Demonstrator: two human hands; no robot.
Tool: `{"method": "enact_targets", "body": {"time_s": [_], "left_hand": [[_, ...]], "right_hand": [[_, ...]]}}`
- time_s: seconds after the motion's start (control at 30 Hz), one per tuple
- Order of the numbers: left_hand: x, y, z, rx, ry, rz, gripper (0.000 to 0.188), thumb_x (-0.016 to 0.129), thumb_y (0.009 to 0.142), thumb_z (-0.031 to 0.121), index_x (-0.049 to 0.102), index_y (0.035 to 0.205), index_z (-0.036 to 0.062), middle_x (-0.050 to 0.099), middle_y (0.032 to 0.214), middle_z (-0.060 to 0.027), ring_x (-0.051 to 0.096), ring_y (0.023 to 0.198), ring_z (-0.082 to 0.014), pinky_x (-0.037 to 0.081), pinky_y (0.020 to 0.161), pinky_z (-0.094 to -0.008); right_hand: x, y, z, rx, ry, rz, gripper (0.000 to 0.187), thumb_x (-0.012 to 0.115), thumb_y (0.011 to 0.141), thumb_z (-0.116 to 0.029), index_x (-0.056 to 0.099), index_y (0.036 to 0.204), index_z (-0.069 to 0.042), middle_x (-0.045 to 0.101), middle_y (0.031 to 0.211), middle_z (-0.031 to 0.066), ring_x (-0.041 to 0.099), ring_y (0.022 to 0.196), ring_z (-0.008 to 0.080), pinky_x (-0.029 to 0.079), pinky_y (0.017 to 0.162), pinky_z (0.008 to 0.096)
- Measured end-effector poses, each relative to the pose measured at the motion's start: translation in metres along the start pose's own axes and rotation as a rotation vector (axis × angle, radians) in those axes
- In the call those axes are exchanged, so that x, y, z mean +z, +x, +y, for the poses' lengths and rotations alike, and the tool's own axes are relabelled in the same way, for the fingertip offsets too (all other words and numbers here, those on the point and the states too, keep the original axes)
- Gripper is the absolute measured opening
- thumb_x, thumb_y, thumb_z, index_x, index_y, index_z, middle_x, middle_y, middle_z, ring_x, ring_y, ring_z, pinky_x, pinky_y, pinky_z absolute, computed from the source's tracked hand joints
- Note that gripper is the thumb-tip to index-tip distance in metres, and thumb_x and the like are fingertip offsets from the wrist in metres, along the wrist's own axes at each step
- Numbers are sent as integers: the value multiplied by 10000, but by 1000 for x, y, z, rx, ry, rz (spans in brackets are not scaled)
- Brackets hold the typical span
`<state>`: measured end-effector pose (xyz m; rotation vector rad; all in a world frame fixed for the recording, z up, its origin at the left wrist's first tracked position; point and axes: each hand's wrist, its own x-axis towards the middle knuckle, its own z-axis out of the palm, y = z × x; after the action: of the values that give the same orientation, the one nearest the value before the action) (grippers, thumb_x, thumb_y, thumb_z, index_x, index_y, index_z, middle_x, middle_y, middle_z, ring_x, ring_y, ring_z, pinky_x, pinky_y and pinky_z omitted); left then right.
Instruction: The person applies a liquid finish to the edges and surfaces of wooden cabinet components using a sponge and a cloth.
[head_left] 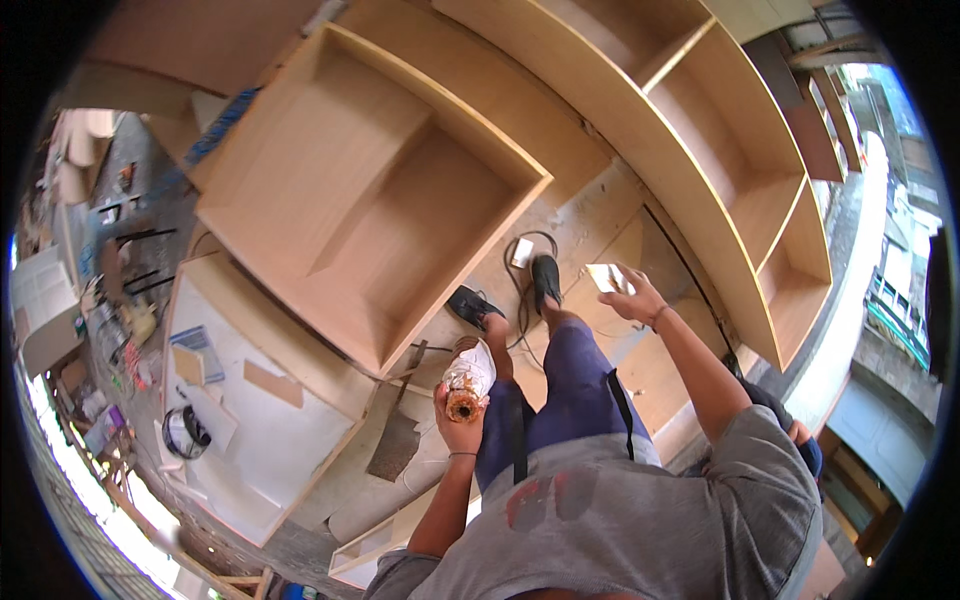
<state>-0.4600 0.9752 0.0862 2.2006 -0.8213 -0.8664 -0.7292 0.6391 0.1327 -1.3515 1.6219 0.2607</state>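
Wkshop: plywood shelf units (720, 130), open cabinet box (370, 190) (unfinished), daylight at edges.

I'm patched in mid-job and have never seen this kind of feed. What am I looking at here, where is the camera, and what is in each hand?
There is one picture, from a wide fisheye camera worn on a person's head and looking down, so straight boards appear bent. No machine is involved, only two bare hands. The left hand grips a clear plastic bag of small brownish pieces; I cannot tell what they are. The right hand holds a small pale flat piece. Below are the person's legs and dark shoes on a wooden floor, near a black cable. A large open wooden cabinet box lies ahead, with long shelving to the right.
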Motion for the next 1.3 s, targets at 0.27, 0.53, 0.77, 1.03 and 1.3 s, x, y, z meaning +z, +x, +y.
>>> {"method": "enact_targets", "body": {"time_s": [0.27, 0.53, 0.77, 1.03, 1.3], "left_hand": [[-79, -54, 85, 23, -541, 556, 849, 811, 713, 70, 348, 1419, -19, 456, 1353, -137, 451, 1278, -248, 365, 1081, -386], [-156, -78, 185, 363, -1129, 1163, 698, 580, 932, 372, 305, 1465, 16, 408, 1467, -141, 438, 1330, -300, 333, 1123, -455], [-260, -113, 235, 719, -677, 670, 759, 552, 921, 493, 335, 1451, -6, 436, 1449, -164, 447, 1324, -315, 347, 1113, -457], [-277, -112, 336, 303, 121, -134, 647, 771, 784, 396, 570, 1214, -42, 690, 1045, -175, 663, 973, -241, 496, 882, -336], [-262, -111, 380, 73, 734, -433, 806, 693, 727, 662, 616, 1146, -22, 672, 989, -268, 647, 980, -408, 505, 862, -434]], "right_hand": [[-51, -47, 2, -175, 528, -362, 917, 670, 824, -547, 293, 1516, -79, 441, 1450, 138, 465, 1284, 265, 439, 974, 398], [-69, -149, -73, -444, 1169, -1100, 1021, 530, 756, -792, 290, 1508, -145, 384, 1480, 187, 407, 1291, 505, 447, 929, 646], [-81, -208, -94, -533, 1210, -1317, 1074, 460, 732, -867, 235, 1530, -183, 289, 1529, 207, 340, 1309, 579, 420, 935, 703], [-59, -256, -112, -475, 968, -1417, 964, 571, 764, -763, 418, 1393, -49, 568, 1266, 200, 610, 1074, 409, 541, 823, 507], [-36, -263, -105, -346, 757, -1495, 905, 585, 788, -734, 436, 1377, -63, 591, 1216, 174, 621, 1084, 326, 550, 823, 467]]}}
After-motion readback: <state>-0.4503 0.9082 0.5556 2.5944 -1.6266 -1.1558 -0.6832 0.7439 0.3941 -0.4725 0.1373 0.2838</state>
